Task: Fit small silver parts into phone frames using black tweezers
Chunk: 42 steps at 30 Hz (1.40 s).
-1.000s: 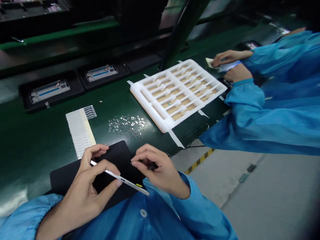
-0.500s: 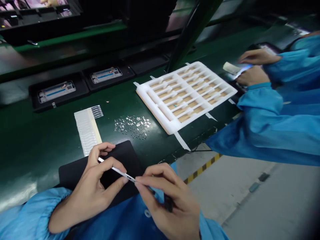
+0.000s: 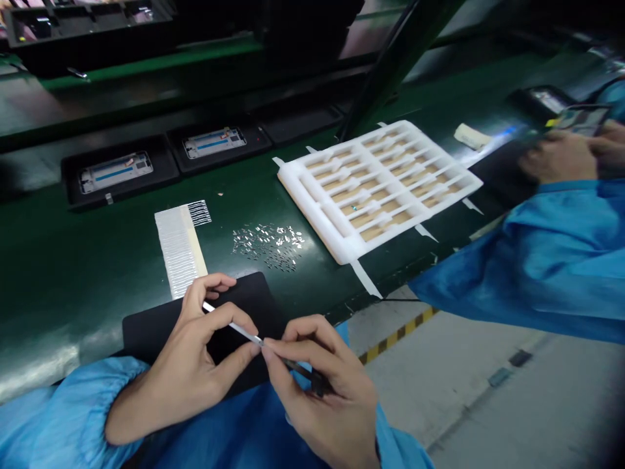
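My left hand (image 3: pixel 195 365) is closed around a thin white phone frame (image 3: pixel 233 326), turned edge-on so that its face is hidden. The thumb and a finger clamp it near its right end. At that end, the thumb and fingertips of my right hand (image 3: pixel 322 384) are pinched together, at or touching the edge. A slim dark tool (image 3: pixel 303 372) lies within the right hand, mostly covered by the fingers; its kind is unclear. Under my hands is a black mat (image 3: pixel 258 293). Beyond it are a sheet of silvery strips (image 3: pixel 174 251) and scattered small metal pieces (image 3: pixel 267 244).
A white foam tray (image 3: pixel 351 246) with slots is taped to the green bench (image 3: pixel 244 189). Black trays (image 3: pixel 168 170) at the back hold phone frames. On the right, a co-worker's blue sleeve (image 3: pixel 551 228) and hands (image 3: pixel 561 156) are over the bench, near a pale roll (image 3: pixel 471 137).
The view has shifted slightly, moving the bench items rightward. My right fingertips stay at the frame's end, where a slot showed before. The co-worker's hands have moved right and now hold a phone-like device.
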Tool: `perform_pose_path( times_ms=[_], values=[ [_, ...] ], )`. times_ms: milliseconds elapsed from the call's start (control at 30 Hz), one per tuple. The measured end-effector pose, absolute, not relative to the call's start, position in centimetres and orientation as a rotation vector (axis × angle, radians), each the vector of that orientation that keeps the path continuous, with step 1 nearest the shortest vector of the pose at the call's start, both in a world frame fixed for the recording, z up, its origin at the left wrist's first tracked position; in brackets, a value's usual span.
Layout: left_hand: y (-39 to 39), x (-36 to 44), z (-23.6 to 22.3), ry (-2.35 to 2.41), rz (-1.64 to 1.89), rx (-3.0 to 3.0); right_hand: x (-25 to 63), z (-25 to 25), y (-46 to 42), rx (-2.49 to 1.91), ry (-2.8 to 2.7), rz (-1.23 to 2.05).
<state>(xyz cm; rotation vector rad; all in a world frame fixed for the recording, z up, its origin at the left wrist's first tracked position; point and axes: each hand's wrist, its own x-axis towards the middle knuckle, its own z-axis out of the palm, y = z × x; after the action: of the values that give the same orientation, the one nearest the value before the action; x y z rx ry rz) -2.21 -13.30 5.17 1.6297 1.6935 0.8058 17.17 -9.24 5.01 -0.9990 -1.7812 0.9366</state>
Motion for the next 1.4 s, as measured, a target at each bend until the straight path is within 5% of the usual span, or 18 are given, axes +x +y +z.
perform_pose_path(
  times_ms=[200,533,1400],
  values=[
    [-13.4,-2.2,5.1,1.689,0.809,1.633,17.3,5.1,-9.1,-0.980,-1.821,0.937],
    [-13.2,-2.1,5.1,1.698,0.815,1.635,19.5,4.8,-7.8,-0.638,-2.295,0.243],
    [-13.3,-2.2,4.9,1.704,0.817,1.656,19.9,3.6,-7.0,-0.564,-2.274,0.359]
  ],
)
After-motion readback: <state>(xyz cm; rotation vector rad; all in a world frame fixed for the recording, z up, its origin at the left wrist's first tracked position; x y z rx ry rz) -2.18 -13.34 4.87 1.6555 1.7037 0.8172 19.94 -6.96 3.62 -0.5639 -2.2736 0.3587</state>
